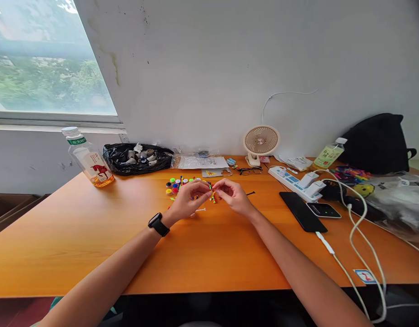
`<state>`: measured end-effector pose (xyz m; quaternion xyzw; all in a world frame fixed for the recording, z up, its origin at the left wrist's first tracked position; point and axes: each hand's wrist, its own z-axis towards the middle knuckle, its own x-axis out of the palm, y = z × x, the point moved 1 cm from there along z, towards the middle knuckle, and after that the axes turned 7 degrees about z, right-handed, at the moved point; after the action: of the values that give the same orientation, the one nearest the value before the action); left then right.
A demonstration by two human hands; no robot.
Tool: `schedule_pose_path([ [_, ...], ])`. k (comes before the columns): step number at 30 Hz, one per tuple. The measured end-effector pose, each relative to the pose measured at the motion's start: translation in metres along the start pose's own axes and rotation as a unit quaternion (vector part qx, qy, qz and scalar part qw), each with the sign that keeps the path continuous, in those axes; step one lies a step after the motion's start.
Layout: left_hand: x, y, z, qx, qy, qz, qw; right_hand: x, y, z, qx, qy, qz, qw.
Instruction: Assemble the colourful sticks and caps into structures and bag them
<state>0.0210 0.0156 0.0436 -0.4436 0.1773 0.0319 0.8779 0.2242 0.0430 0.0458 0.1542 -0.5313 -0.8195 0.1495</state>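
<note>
My left hand (189, 200), a black watch (158, 225) on its wrist, is closed in a pinch above the middle of the table. Facing it, my right hand (234, 197) pinches too, its fingertips almost meeting the left ones. Specks of yellow and red show at the fingertips, but the pieces are too small to name. Behind and below the hands lies a spread of small colourful plastic pieces, partly hidden by the left hand. Small round pots with coloured tops (169, 191) sit on its left side. A thin white stick (200, 209) lies under the left hand.
At the back stand a black plastic bag (137, 159), a clip fan (261, 141) and eyeglasses (250, 171). A tea bottle (93, 165) is on the left. To the right are a power strip (294, 184), a black phone (302, 211), looping white cables (362, 218) and another bottle (328, 155).
</note>
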Motion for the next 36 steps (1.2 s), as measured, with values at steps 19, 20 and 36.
schedule_pose_path([
  [19,-0.014,-0.005,0.006,-0.192,-0.003,-0.111,0.975,0.001,0.015,-0.014,-0.005,0.053,-0.212,0.976],
  [20,-0.014,-0.005,0.006,-0.195,-0.009,-0.118,0.974,-0.001,0.013,-0.013,0.016,0.056,-0.238,0.97],
  [36,-0.008,0.017,0.004,-0.209,-0.078,-0.173,0.96,0.108,0.1,-0.131,-0.068,-0.112,-0.205,0.97],
])
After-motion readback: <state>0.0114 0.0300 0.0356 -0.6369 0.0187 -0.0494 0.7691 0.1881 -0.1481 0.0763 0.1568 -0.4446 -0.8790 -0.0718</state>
